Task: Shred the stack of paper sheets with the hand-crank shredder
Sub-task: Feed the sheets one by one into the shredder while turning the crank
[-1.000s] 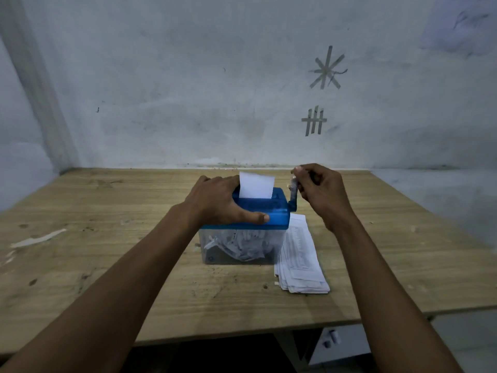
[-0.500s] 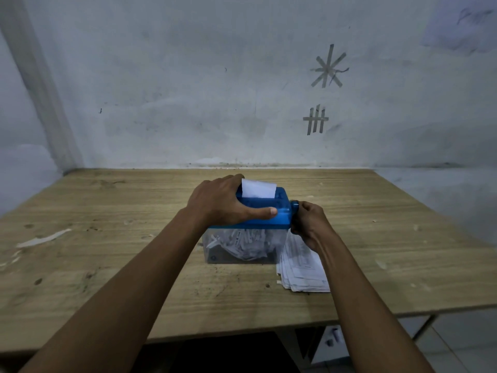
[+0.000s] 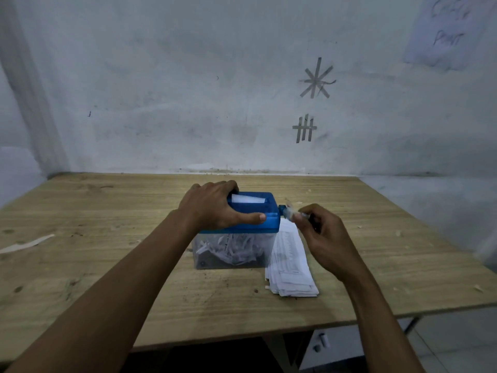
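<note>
Lower centre: thick paper stack (image 3: 291, 267) on table (image 3: 107, 278), against shredder (image 3: 269, 224); plenty left to feed. Centre: shreds (image 3: 234, 249) part-filling clear bin (image 3: 204, 262). Right hand (image 3: 326, 238) fingers pinching crank (image 3: 287, 212); left hand (image 3: 212, 208) gripping blue top. Farther: sheet (image 3: 248, 199) almost through slot.

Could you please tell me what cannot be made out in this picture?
Head view:
Crank: motion-blurred, partly covered by the right hand.
Print on the stack: too small to read.
Left end of the shredder: hidden under the left hand.
Wall note: blurred, cut off by the top edge.
</note>
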Motion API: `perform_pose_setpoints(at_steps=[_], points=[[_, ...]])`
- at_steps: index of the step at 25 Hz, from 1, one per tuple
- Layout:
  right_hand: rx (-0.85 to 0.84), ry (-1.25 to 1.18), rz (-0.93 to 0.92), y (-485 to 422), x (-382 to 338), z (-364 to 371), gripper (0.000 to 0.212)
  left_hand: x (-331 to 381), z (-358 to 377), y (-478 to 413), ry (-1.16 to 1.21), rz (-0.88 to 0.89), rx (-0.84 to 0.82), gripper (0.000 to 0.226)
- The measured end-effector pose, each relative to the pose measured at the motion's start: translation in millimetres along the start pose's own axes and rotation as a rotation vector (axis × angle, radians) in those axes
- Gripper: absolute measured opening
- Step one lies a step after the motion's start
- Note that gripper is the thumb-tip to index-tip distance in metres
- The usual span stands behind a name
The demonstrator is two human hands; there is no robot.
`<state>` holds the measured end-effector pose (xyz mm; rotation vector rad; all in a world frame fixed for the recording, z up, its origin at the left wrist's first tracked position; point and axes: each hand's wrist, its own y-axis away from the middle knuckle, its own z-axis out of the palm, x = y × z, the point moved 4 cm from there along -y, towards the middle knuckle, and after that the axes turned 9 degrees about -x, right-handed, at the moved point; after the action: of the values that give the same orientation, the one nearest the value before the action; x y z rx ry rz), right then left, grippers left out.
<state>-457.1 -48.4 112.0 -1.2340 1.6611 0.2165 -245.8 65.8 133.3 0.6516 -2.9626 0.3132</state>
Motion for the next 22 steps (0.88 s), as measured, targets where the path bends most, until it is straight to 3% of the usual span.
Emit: perform_pose_setpoints(at_steps=[2, 4, 11, 15, 20, 22], points=[[0.114, -0.066, -0.089, -14.4, -7.0, -4.7, 0.009, 0.2, 0.6, 0.7, 0.006, 0.028, 0.0, 0.097], [0.18, -0.081, -0.098, -38.6, -10.6, -5.6, 0.014, -0.1, 1.9, 1.3, 0.011, 0.046, 0.008, 0.096], [0.134, -0.099, 0.197, -93.5, 25.3, 8.0, 0.045, 0.6, -0.6, 3.5, 0.026, 0.054, 0.0, 0.1], [0.085, -0.216, 0.447, -81.1, 74.5, 32.5, 0.028, 3.5, 0.1, 4.4, 0.026, 0.011, 0.017, 0.099], [0.019, 0.001, 0.459, -40.2, 70.6, 43.6, 0.034, 2.5, 0.6, 4.7, 0.049, -0.059, 0.043, 0.089], [0.081, -0.004, 0.462, -14.5, 60.9, 42.9, 0.042, 2.1, 1.7, 2.4, 0.022, -0.062, 0.036, 0.09]])
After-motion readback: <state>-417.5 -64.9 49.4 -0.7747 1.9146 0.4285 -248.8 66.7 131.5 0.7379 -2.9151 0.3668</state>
